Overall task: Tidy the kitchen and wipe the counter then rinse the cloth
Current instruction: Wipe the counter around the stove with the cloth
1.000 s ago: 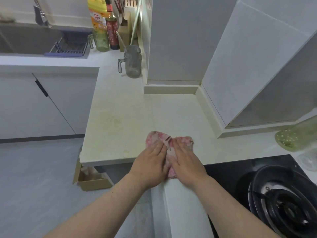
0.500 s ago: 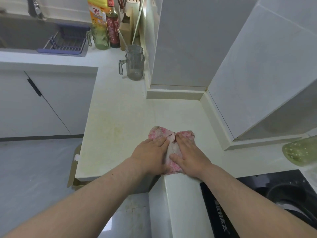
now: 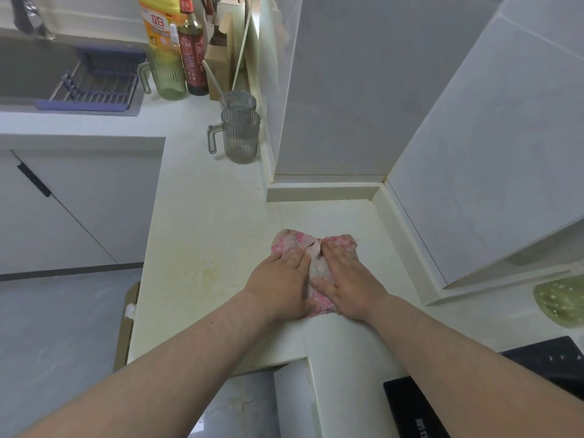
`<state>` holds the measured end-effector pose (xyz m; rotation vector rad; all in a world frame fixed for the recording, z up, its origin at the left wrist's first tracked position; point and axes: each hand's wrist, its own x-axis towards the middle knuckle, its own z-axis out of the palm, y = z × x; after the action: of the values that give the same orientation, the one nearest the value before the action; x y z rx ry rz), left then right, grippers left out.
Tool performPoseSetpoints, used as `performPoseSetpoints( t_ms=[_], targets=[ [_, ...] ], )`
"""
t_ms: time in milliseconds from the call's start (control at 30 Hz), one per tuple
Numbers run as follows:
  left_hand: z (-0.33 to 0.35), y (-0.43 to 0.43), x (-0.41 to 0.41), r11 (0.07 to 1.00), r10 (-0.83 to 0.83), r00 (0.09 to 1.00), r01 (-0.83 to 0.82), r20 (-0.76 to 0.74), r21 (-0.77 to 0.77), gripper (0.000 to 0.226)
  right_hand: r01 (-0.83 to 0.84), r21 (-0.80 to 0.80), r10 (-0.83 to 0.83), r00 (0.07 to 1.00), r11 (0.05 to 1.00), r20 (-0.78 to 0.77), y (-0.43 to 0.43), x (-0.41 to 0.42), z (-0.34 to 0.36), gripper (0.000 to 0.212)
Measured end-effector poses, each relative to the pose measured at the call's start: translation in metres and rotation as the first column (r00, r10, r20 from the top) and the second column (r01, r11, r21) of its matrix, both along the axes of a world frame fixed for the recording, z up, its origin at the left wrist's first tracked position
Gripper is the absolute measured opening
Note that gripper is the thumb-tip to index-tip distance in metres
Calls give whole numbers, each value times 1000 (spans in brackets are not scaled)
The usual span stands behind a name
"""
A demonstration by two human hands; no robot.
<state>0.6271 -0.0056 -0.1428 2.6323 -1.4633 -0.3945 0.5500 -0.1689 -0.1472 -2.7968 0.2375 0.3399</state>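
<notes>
a head-worn view looking down at a pale l-shaped kitchen bench (image 3: 205,216). a crumpled pink patterned cloth (image 3: 289,243) lies on the bench a little back from its front edge, in the stretch before the tiled wall corner. both hands rest on it side by side – the left hand (image 3: 281,279) and the right hand (image 3: 343,276) lie flat, fingers straight and close together, palms pressing the cloth down rather than gripping it. the step in hand looks like wiping the bench. to do it well, the palms should stay flat with even weight so the cloth slides as one pad instead of bunching between the hands. a faint yellowish stain (image 3: 208,273) sits just to the left of the left hand and probably needs slower, firmer passes. strokes should overlap and run right into the wall corner, where grime tends to collect. further back, two ribbed glass mugs (image 3: 240,137) stand near the wall, so a long push that way should stop short or steer round them. a black hob (image 3: 474,390) lies at lower right. the sink (image 3: 28,74), with a blue rack (image 3: 94,90) in it, is at far left – the likely place for rinsing afterwards.
</notes>
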Motion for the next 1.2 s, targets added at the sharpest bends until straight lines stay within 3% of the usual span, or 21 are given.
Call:
performPoseSetpoints(
  t_ms=[867, 967, 1200],
  targets=[
    [9, -45, 100, 998, 36, 999, -36, 8, 52, 90, 22, -21, -20, 996, 1000, 86, -41, 106, -9, 78],
    [8, -46, 96, 997, 55, 998, -55, 1, 53, 87, 12, -20, -9, 995, 1000, 98, -42, 106, -10, 89],
    [13, -46, 89, 995, 74, 997, -74, 3, 67, 85, 18, 7, -19, 994, 1000, 110, -43, 105, -7, 74]
  ],
)
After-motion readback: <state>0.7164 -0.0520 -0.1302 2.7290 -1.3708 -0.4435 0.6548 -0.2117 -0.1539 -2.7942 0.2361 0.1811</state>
